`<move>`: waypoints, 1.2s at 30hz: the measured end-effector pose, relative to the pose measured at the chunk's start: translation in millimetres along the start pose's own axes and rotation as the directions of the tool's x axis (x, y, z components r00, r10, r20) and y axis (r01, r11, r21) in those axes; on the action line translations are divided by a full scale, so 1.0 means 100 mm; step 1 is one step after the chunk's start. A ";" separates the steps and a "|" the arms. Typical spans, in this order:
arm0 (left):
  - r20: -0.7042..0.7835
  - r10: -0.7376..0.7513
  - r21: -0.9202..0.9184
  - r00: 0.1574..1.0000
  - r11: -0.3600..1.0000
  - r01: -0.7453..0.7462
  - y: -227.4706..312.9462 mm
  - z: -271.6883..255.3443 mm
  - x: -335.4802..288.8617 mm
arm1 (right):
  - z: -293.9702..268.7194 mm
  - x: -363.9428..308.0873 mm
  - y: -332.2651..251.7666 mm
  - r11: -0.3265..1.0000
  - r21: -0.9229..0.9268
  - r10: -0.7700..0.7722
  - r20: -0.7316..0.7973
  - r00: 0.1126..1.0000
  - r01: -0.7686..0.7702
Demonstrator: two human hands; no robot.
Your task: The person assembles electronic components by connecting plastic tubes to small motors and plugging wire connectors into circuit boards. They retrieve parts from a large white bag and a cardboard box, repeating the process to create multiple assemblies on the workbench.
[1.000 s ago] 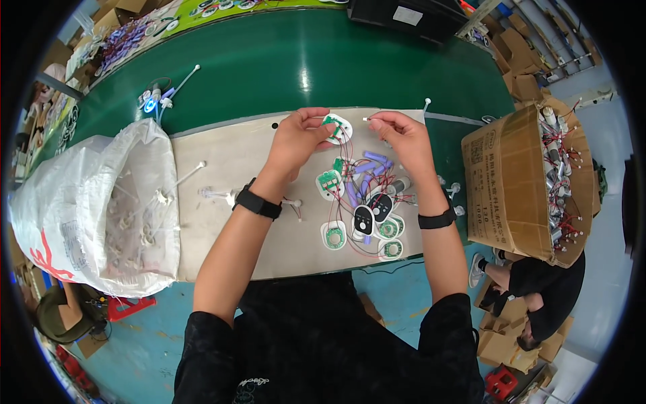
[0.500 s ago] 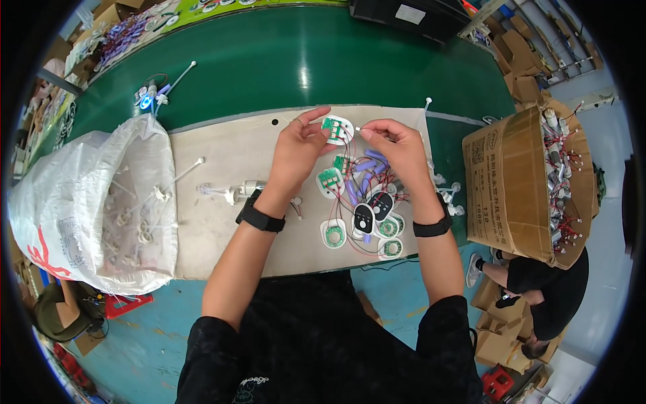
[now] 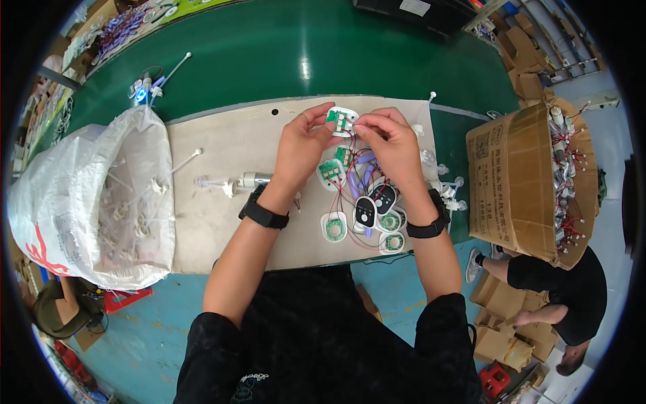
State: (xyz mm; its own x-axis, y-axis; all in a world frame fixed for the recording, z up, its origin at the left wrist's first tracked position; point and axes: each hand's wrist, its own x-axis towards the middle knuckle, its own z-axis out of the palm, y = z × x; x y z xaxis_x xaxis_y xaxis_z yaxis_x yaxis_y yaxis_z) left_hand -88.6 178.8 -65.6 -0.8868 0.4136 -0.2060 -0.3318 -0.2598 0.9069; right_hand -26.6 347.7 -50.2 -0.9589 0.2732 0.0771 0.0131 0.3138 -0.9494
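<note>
Both hands hold one small white oval shell with a green circuit board point(image 3: 338, 120) above the grey mat point(image 3: 215, 215). My left hand point(image 3: 303, 145) grips its left side. My right hand point(image 3: 389, 138) pinches its right edge with the fingertips. Red and black wires hang from it down to a cluster of similar white and black oval parts point(image 3: 367, 212) with green boards and purple cells lying under my right wrist. Each wrist wears a black band.
A big clear plastic bag of white stick parts point(image 3: 94, 202) lies at the left. An open cardboard box of wired parts point(image 3: 538, 182) stands at the right. A small motor with a white stick point(image 3: 232, 182) lies on the mat. Another person point(image 3: 552, 296) sits at lower right.
My right hand has moved left to meet my left hand on the white shell, and the shell has been raised slightly and turned between the fingers.
</note>
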 end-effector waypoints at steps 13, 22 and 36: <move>-0.025 0.000 -0.075 1.000 0.997 -0.002 -0.04 0.07 -0.03 | 0.18 0.01 -0.07 0.944 -0.292 -0.194 -0.103 0.976 0.157; -0.069 0.091 0.059 0.993 0.994 -0.087 -0.14 0.07 -0.01 | 0.24 0.08 0.05 0.900 -0.320 -0.328 -0.052 0.943 0.295; -0.047 0.015 -0.103 0.999 0.994 -0.020 -0.11 0.04 0.01 | 0.24 0.06 -0.05 0.938 -0.252 -0.258 -0.047 0.965 0.239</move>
State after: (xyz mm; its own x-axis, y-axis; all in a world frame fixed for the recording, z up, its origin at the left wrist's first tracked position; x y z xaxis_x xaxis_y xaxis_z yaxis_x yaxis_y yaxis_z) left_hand -84.4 185.8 -74.2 -0.9058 0.3685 -0.2094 -0.3456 -0.3563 0.8681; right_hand -39.7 325.9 -52.7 -0.9152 0.2253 0.3341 -0.1452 0.5890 -0.7949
